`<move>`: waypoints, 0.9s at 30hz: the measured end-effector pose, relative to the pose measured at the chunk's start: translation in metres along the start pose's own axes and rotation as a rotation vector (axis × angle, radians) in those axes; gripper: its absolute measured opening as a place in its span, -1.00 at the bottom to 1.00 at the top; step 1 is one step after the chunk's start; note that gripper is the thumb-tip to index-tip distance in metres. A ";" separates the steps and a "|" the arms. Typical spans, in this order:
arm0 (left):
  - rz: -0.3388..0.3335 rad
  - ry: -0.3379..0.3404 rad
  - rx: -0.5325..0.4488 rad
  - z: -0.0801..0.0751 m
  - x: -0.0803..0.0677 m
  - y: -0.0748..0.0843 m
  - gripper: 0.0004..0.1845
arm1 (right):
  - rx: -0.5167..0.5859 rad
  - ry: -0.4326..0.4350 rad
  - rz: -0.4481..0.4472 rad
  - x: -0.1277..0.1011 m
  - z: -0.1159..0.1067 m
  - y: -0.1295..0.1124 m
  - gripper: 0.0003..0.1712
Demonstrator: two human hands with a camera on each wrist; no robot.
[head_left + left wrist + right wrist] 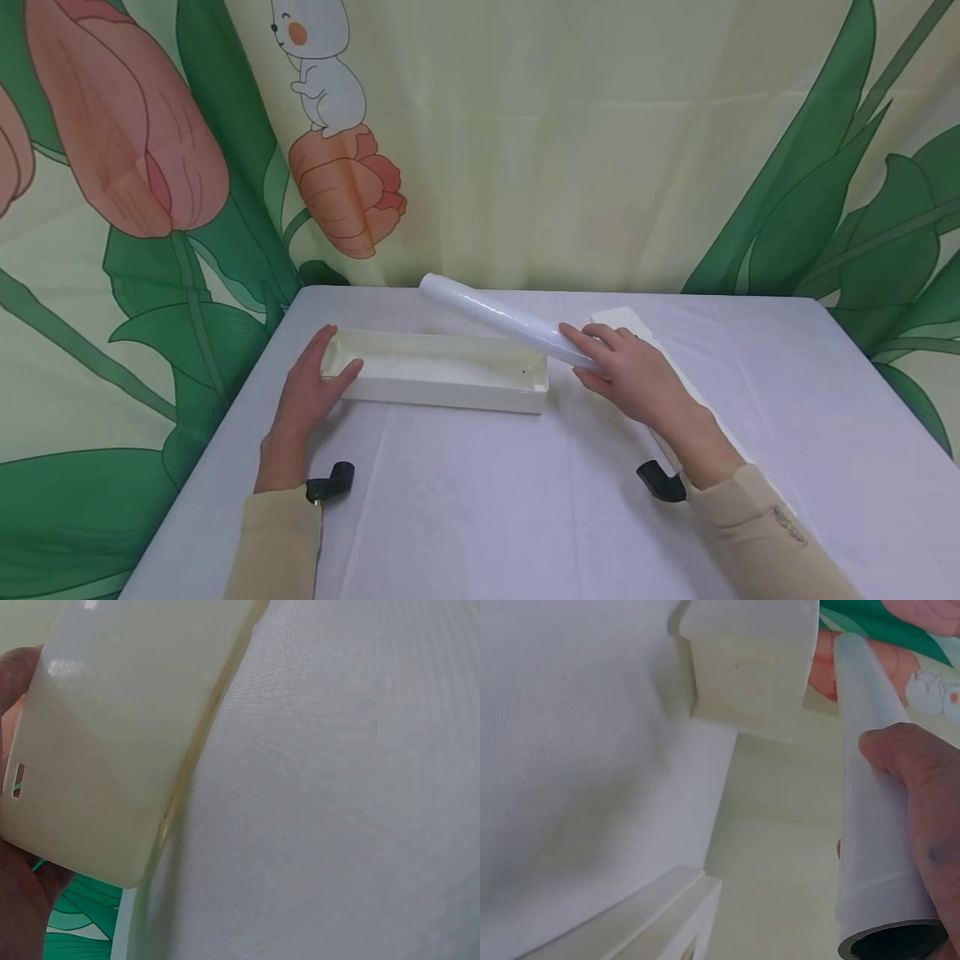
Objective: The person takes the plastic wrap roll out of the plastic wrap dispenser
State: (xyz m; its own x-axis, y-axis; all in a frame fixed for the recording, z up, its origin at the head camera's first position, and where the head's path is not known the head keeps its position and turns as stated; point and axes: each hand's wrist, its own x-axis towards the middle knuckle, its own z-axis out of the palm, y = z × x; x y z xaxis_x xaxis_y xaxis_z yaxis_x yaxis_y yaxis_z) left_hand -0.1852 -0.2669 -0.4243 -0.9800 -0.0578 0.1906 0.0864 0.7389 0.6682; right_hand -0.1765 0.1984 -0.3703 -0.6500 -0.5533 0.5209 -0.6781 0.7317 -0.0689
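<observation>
A long open cream box [438, 379] lies across the white table [480, 500]. My left hand [311, 387] holds its left end, thumb over the rim; the left wrist view shows that cream end wall [112, 742] close up against my fingers. My right hand [630, 375] grips the near end of a white roll of film [498, 321], which slants up and back to the left over the box's right end. In the right wrist view the roll [874, 817] with its dark hollow core sits under my thumb [919, 787], with the box end [746, 667] beyond.
A long white lid [622, 321] lies on the table under and behind my right forearm; its edge [645, 919] shows in the right wrist view. A flower-print cloth backdrop [525, 142] hangs behind the table. Small black wrist mounts [330, 483] sit at both cuffs.
</observation>
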 end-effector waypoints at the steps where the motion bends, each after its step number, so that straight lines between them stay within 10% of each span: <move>1: 0.002 0.001 0.000 0.000 0.000 0.000 -0.15 | 0.000 0.002 0.013 -0.002 -0.001 0.001 -0.26; 11: 0.005 0.007 0.003 0.001 0.000 0.001 -0.16 | -0.027 0.045 0.081 -0.028 -0.012 0.014 -0.24; 27: 0.010 0.007 -0.005 0.001 0.000 0.000 -0.16 | -0.077 -0.125 0.243 -0.065 -0.030 0.028 -0.25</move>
State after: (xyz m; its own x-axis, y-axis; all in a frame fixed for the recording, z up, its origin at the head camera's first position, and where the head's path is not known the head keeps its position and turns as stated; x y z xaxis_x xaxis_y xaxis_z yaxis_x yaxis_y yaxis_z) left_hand -0.1855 -0.2668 -0.4249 -0.9778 -0.0551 0.2019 0.0968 0.7363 0.6697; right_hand -0.1429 0.2670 -0.3807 -0.8310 -0.3987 0.3879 -0.4717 0.8747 -0.1115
